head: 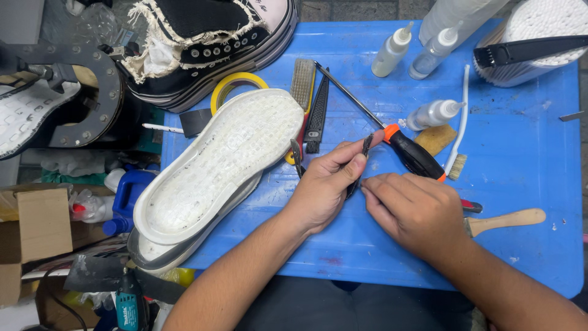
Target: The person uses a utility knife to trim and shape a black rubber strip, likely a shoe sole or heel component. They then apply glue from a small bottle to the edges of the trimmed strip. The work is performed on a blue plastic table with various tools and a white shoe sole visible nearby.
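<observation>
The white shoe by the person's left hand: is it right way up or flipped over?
Flipped over. The white shoe lies sole up on the blue table; its textured tread faces the camera, beside the left hand.

Blue table (527, 184); white crosshatched sole (226, 165); yellow tape roll (236, 83) (orange-and-black screwdriver (407, 150) handle)

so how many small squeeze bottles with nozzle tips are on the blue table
3. Two stand side by side at the top, squeeze bottle and its neighbour; a third lies below them, near the screwdriver. Others may be hidden.
</observation>
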